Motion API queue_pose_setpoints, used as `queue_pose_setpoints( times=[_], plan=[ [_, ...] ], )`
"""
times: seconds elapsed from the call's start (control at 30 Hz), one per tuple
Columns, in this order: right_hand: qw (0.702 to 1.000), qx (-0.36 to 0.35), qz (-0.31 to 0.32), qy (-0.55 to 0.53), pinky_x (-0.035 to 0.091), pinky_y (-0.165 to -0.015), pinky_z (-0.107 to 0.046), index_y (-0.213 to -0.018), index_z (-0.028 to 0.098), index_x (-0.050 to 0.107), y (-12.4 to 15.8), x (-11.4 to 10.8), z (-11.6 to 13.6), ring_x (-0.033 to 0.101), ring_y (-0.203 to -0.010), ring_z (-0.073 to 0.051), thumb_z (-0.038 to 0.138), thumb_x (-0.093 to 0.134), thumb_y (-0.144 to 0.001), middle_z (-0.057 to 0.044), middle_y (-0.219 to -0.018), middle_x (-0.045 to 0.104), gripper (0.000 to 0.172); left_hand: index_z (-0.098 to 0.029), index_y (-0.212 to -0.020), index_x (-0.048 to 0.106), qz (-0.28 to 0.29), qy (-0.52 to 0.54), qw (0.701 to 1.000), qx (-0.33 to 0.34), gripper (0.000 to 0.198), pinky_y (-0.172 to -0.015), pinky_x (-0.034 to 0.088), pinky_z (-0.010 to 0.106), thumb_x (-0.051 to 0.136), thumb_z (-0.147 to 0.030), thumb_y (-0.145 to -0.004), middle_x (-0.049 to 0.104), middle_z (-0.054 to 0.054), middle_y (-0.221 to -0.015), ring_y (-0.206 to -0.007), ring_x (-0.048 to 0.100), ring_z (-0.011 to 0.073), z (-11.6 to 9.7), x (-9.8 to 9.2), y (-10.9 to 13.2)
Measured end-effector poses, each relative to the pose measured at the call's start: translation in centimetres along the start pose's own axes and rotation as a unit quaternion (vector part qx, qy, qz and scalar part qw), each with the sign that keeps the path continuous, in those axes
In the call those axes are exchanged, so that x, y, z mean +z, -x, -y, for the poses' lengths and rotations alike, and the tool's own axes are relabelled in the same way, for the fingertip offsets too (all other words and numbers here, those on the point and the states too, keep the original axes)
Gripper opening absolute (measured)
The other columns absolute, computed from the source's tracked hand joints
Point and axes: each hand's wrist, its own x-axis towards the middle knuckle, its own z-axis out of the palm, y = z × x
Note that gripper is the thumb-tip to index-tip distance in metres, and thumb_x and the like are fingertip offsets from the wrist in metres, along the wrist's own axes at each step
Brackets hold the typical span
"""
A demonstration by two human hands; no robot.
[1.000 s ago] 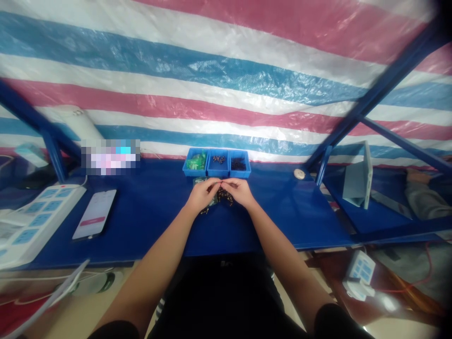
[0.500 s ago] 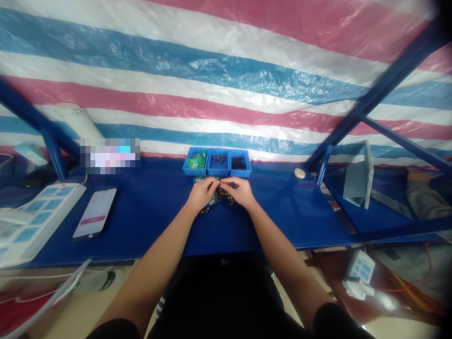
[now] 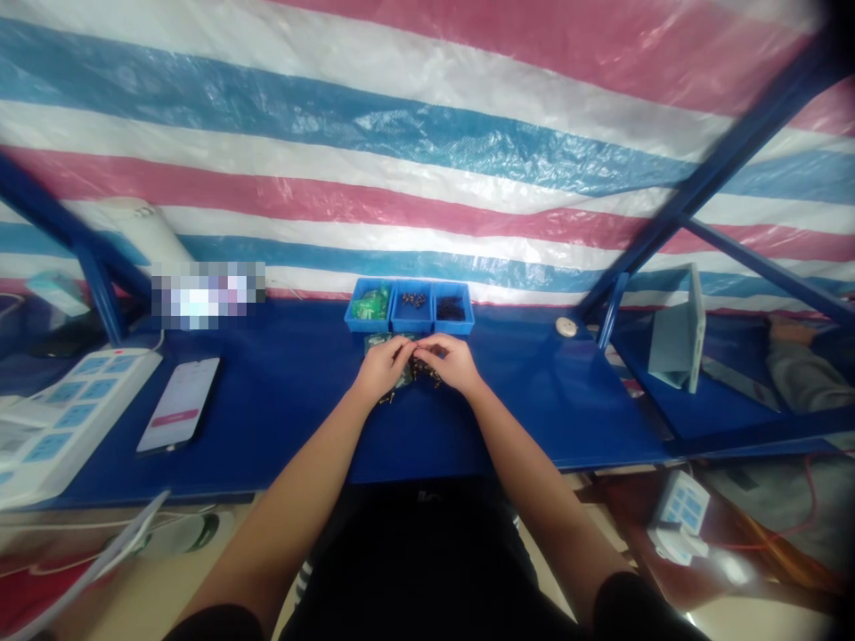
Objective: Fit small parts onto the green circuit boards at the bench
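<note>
My left hand [image 3: 383, 367] and my right hand [image 3: 454, 361] meet fingertip to fingertip over the middle of the blue table. Both are closed in a pinch, and whatever lies between the fingers is too small to name. Under them is a pile of small dark and brass-coloured parts [image 3: 427, 372], partly hidden by my right hand. A greyish-green bag or sheet [image 3: 378, 339] lies beneath my left hand. Just beyond stand three joined blue bins: the left bin [image 3: 350, 315] has green pieces, the middle bin [image 3: 409, 322] small dark parts, the right bin [image 3: 468, 319] a black heap.
To the left lie a phone [image 3: 179, 405] and a large white power strip [image 3: 80, 418]. A round cream-coloured object [image 3: 565, 328] sits to the right, near a blue metal frame [image 3: 611, 312]. Past it stands a tablet in a case [image 3: 678, 334], with another person's sleeve [image 3: 805, 361] at far right.
Both hands stay pinched together in nearly the same place, with only a slight shift of the fingers. The bins and the parts pile look unchanged.
</note>
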Motion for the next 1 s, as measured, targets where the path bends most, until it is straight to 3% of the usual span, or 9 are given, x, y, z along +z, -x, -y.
queue_pose_setpoints(
  times=[0.17,0.3,0.47,0.7,1.0],
  plan=[
    [0.999,0.025,-0.006,-0.026,0.057,-0.078,-0.032,-0.095,0.021,0.076,-0.12,-0.06,-0.31,0.07,-0.081,-0.019,0.042,0.072,-0.078,-0.006,-0.093,0.075,0.027,-0.021,-0.103,0.067,-0.012,0.014,1.0,-0.002,0.031,-0.071,0.049,0.025,0.046,-0.044,-0.096,0.072,0.003,-0.091,-0.076,0.065,0.0159,-0.46,-0.24,0.07],
    [0.999,0.03,-0.002,-0.017,0.056,-0.076,-0.032,-0.096,0.019,0.076,-0.05,0.07,-0.23,0.07,-0.08,-0.019,0.041,0.074,-0.077,-0.006,-0.093,0.076,0.029,-0.02,-0.097,0.067,-0.011,0.011,1.0,0.007,0.031,-0.068,0.047,0.025,0.046,-0.043,-0.097,0.07,0.002,-0.084,-0.071,0.063,0.0145,-0.24,-0.17,0.07],
    [1.0,0.01,0.004,0.001,0.055,-0.07,-0.03,-0.095,0.019,0.076,0.05,0.14,-0.11,0.068,-0.072,-0.017,0.037,0.077,-0.074,-0.006,-0.088,0.076,0.028,-0.02,-0.092,0.068,-0.004,0.006,1.0,0.006,0.032,-0.067,0.046,0.024,0.045,-0.042,-0.098,0.07,0.001,-0.08,-0.07,0.063,0.014,0.12,-0.02,0.02],
    [1.0,-0.014,-0.019,0.01,0.056,-0.073,-0.031,-0.096,0.022,0.077,-0.11,-0.15,-0.07,0.069,-0.078,-0.018,0.036,0.074,-0.078,-0.006,-0.093,0.076,0.023,-0.021,-0.105,0.067,-0.017,0.044,0.999,0.013,0.027,-0.069,0.049,0.025,0.052,-0.041,-0.094,0.072,0.002,-0.091,-0.073,0.065,0.0144,-0.1,-0.13,0.1],
    [1.0,0.003,-0.016,-0.001,0.058,-0.074,-0.032,-0.1,0.02,0.076,0.0,0.1,-0.4,0.07,-0.076,-0.018,0.038,0.077,-0.075,-0.006,-0.088,0.076,0.031,-0.02,-0.095,0.068,-0.011,0.022,1.0,0.016,0.025,-0.067,0.046,0.024,0.051,-0.039,-0.096,0.07,0.0,-0.082,-0.07,0.062,0.0131,0.18,-0.02,-0.05]
  ],
)
